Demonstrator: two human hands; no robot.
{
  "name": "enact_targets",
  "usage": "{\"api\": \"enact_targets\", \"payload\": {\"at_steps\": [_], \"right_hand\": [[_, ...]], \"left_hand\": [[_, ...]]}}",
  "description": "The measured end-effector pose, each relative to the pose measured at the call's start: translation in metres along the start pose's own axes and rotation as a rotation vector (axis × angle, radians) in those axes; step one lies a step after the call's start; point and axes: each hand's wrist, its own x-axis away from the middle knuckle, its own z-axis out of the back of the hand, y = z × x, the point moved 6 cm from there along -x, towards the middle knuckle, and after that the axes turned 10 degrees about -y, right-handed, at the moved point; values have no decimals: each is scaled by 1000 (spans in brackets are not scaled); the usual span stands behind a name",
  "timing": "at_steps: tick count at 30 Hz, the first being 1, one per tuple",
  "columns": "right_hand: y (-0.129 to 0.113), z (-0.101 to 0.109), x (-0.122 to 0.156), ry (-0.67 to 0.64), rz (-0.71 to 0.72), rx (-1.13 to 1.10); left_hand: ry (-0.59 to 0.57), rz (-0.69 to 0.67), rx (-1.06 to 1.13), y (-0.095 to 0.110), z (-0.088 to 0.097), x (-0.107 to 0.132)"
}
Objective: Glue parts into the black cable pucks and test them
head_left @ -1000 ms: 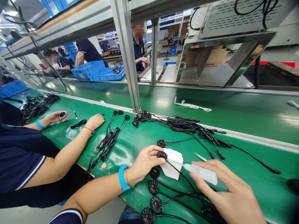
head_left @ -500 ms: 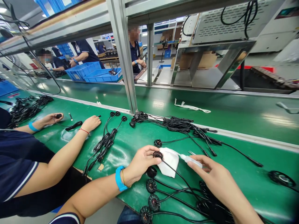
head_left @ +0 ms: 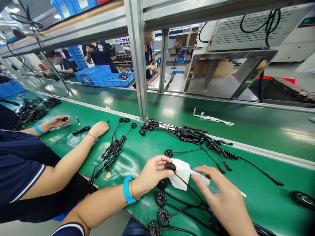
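A black round connector [head_left: 170, 167] is grasped at the fingertips of the left hand [head_left: 154, 175], its fingers curled around the rim, above a green conveyor belt [head_left: 278, 205]. A white wipe [head_left: 180, 173] is bunched against the connector, and the connector's black cable [head_left: 189, 193] is trailed down across the belt. The right hand [head_left: 221, 200] is held just beside the wipe, its fingers [head_left: 208, 172] spread and extended. A small white bottle [head_left: 203, 178] is partly hidden behind them, its nozzle pointed toward the wipe, and whether it is gripped cannot be told. A blue wristband [head_left: 126, 190] is worn on the left wrist. More round connectors [head_left: 160, 198] are lined up on the belt below the left hand, and tweezers [head_left: 203, 164] are seen just past the wipe. Bundled black cables [head_left: 192, 133] are laid along the belt's far edge. At left, a co-worker's hand [head_left: 57, 122] is curled around a small black part [head_left: 64, 118], while the co-worker's other hand [head_left: 98, 128] is rested on the belt. Blue crates [head_left: 114, 78] are seen beyond the line.
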Motion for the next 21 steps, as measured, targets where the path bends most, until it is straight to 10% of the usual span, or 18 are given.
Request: {"api": "enact_targets", "payload": {"at_steps": [5,21], "right_hand": [[-50,-14,3,-8,193,-95],[-49,-21,6,0,145,-168]], "left_hand": [[-32,-14,-49,3,-5,3],[-80,57,-31,-1,-8,7]]}}
